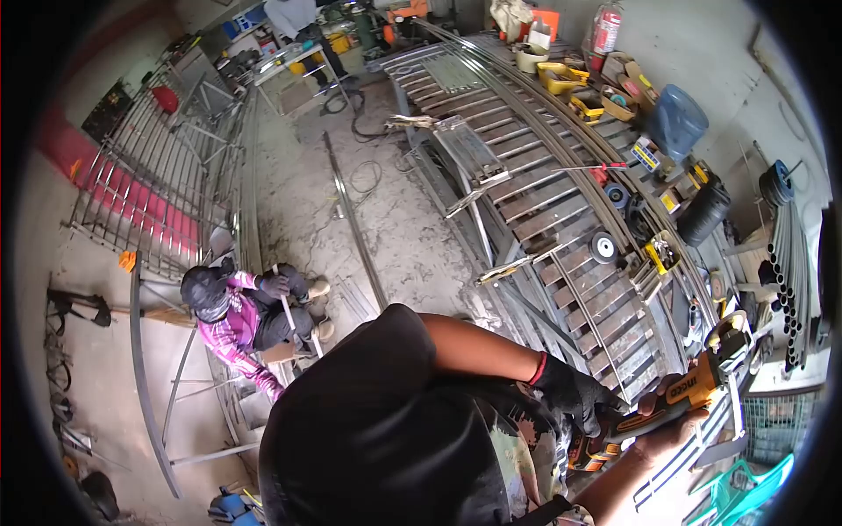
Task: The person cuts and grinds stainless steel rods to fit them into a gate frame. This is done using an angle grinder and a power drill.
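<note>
A yellow-and-black cordless angle grinder (680,396) is held out to the right of my body, its head (730,337) pointing up and away. My left hand (574,394), in a black glove with a red band at the wrist, is curled against the grinder's rear part; some of its fingers are hidden. Around the middle of the tool's body wraps my right hand (668,434), which looks bare. The grinder's battery end (592,454) sits close to my patterned clothing. My black sleeve (377,430) covers much of the lower middle.
A slatted metal frame (535,206) with long bars spans the right. Tubs, a blue container (677,121) and a fire extinguisher (605,33) stand behind it. A co-worker (232,311) sits at left; another person (294,17) is at the back. Stacked pipes (789,280) are far right.
</note>
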A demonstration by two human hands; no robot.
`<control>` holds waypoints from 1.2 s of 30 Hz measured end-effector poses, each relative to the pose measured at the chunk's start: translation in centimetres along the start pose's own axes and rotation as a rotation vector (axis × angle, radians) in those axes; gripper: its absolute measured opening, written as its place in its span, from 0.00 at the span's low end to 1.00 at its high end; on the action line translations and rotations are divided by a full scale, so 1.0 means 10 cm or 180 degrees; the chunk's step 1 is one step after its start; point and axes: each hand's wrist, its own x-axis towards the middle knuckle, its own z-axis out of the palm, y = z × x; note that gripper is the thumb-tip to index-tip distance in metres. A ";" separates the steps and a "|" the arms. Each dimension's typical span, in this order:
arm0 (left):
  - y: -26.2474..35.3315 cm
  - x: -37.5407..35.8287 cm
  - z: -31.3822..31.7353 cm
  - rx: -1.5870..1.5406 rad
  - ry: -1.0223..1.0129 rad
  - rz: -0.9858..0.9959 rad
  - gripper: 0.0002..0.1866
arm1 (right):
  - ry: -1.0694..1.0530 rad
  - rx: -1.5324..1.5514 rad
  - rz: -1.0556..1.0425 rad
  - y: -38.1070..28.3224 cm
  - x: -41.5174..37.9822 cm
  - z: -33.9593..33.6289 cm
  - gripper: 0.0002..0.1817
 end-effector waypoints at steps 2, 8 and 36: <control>-0.04 0.03 -0.04 0.0265 0.0025 -0.0053 0.54 | 0.0189 -0.0095 -0.0067 0.00 -0.09 0.12 0.55; 0.20 -0.12 -0.12 -0.0329 -0.0603 -0.0163 0.49 | 0.0328 -0.0097 -0.0537 -0.11 -0.33 0.20 0.56; 0.22 -0.42 -0.24 -0.0804 -0.1994 -0.0655 0.26 | 0.0854 -0.0315 -0.1277 0.27 -0.90 0.91 0.50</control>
